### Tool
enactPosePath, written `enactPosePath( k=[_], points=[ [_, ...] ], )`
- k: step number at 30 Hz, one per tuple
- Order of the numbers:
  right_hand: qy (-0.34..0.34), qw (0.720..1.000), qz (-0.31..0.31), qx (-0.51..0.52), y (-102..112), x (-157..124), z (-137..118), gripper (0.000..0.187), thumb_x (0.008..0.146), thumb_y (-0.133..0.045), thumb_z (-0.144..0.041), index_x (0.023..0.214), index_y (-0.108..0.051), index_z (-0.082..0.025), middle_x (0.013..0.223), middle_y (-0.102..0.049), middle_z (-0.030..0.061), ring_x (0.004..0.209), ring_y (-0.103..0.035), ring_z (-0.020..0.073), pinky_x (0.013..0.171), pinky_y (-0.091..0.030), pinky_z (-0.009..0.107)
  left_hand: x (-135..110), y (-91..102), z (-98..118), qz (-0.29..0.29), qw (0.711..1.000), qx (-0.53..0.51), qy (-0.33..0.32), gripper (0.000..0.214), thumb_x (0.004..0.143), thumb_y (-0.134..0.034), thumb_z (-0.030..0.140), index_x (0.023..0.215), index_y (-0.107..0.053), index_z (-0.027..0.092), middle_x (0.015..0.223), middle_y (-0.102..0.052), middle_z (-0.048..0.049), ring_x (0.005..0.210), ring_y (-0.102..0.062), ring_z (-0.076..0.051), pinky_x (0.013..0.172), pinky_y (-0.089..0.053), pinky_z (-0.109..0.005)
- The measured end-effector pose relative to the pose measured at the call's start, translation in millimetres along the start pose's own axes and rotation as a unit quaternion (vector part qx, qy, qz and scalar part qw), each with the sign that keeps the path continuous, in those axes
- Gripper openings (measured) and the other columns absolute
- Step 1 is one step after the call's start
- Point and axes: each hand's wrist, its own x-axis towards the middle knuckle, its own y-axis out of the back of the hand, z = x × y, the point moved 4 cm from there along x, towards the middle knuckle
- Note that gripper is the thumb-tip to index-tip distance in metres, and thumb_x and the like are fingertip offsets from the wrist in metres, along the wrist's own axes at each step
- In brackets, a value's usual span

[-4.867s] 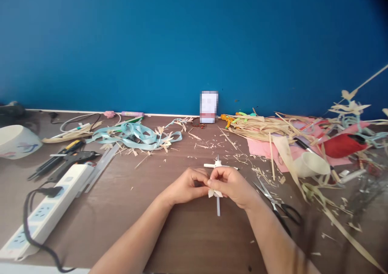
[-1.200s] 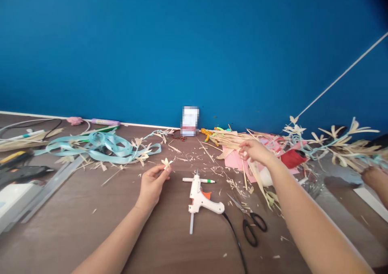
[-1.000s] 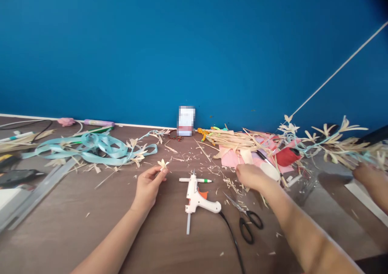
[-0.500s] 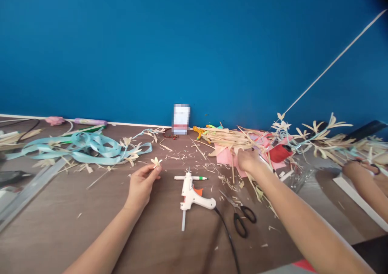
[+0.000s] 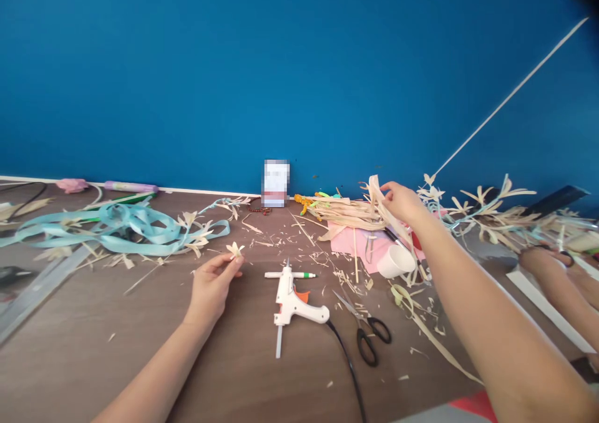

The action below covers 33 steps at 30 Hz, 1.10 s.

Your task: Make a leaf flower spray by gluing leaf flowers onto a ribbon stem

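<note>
My left hand (image 5: 211, 287) is closed in a pinch on a small pale flower (image 5: 235, 249) that looks made of dried leaf. At the back right, my right hand (image 5: 405, 204) grips a wide, pale dried-leaf strip (image 5: 375, 193), raised over a bundle of similar dried strips (image 5: 349, 212). Beneath that bundle lies pink paper (image 5: 345, 241), with a white cup (image 5: 397, 261) tipped on its side. Between my arms a white glue gun (image 5: 292, 304) rests on the table beside black-handled scissors (image 5: 367, 332).
Light-blue ribbon (image 5: 140, 239) lies looped on the left, near a clear ruler-like strip (image 5: 42, 292). A white marker (image 5: 299, 275) lies by the glue gun's nozzle. Leaf scraps litter the tabletop (image 5: 253, 360). Another person's hand (image 5: 538, 264) is at far right.
My right hand has risen from low in the pile, lifting the leaf strip. The white cup now shows on its side. My left hand keeps its hold on the flower.
</note>
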Motion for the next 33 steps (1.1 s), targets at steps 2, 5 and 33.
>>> enactPosePath(
  k=[2, 5, 33],
  points=[
    [0.004, 1.0, 0.007, -0.012, -7, 3, -1, 0.028, 0.08, -0.045, -0.019, 0.107, -0.054, -0.02, 0.093, -0.066, 0.0067, 0.084, -0.06, 0.0198, 0.064, -0.039, 0.025, 0, 0.6, 0, 0.002, 1.0, 0.004, -0.007, 0.024, 0.052, -0.073, 0.031, 0.064, -0.062, 0.013, 0.066, -0.062, -0.0021, 0.065, -0.056, -0.015, 0.052, -0.048, -0.022],
    [-0.006, 0.999, -0.004, -0.035, -22, 3, -1, 0.026, 0.078, -0.046, -0.016, 0.1, -0.059, -0.022, 0.094, -0.066, 0.0082, 0.088, -0.059, 0.0223, 0.068, -0.039, 0.027, 1, 0.8, 0, -0.003, 1.0, 0.013, -0.016, 0.024, 0.053, -0.072, 0.032, 0.065, -0.062, 0.013, 0.067, -0.062, -0.0031, 0.065, -0.057, -0.015, 0.052, -0.048, -0.022],
    [-0.085, 0.955, -0.279, -0.054, -79, -13, -30, 0.029, 0.085, -0.051, -0.028, 0.11, -0.051, -0.014, 0.109, -0.055, 0.0079, 0.091, -0.057, 0.0186, 0.076, -0.048, 0.038, -3, -7.0, 2, -0.06, 0.997, 0.034, -0.03, 0.021, 0.057, -0.071, 0.032, 0.066, -0.065, 0.014, 0.065, -0.061, -0.0021, 0.056, -0.052, -0.011, 0.049, -0.045, -0.021]
  ],
)
